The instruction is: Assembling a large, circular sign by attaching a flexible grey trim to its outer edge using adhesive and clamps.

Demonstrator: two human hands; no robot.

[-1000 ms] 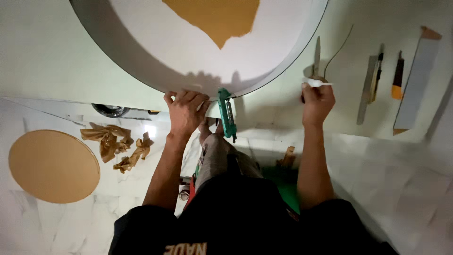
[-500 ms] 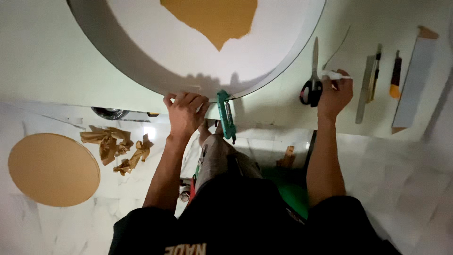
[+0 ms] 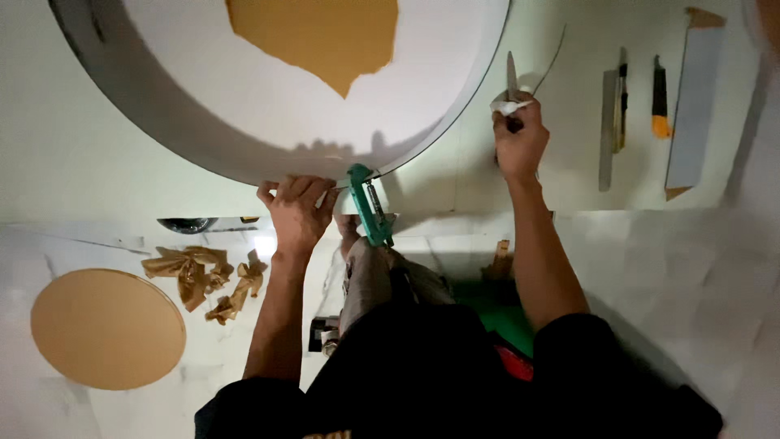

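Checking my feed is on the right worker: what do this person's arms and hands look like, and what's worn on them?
Both forearms are bare, with no gloves, watch or rings visible on the left hand or right hand. Short black sleeves end above the elbows; both belong to a black top.

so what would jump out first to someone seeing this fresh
Most striking is the big white round panel filling the top, with a ragged brown patch on its face. At its lower edge the left hand grips the rim beside a green clamp, while the right hand reaches to the scissors on the right. A brown disc lies on the floor at lower left.
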